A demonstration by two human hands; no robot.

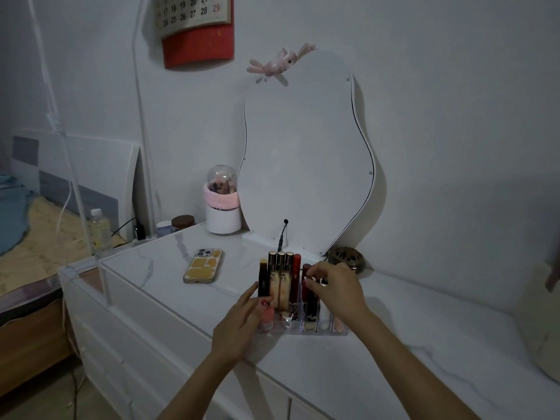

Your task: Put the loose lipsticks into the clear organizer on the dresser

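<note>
**Both hands at the organizer**

I saw the white marble-patterned tabletop (394, 344) carrying the wavy white mirror (306, 159). Before it stood the clear acrylic organizer (303, 328), full of upright lipsticks. My left hand (242, 322) lay open against its left side. My right hand (336, 291) pinched a dark red lipstick (306, 269) above a compartment.

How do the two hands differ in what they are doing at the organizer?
The left hand rests against the left end of the organizer, fingers fairly straight, touching a black tube; the right hand is over the right side, fingers curled, pinching a dark red lipstick. The left hand sits lower, the right hand higher. Both are at the organizer on the dresser.
</note>
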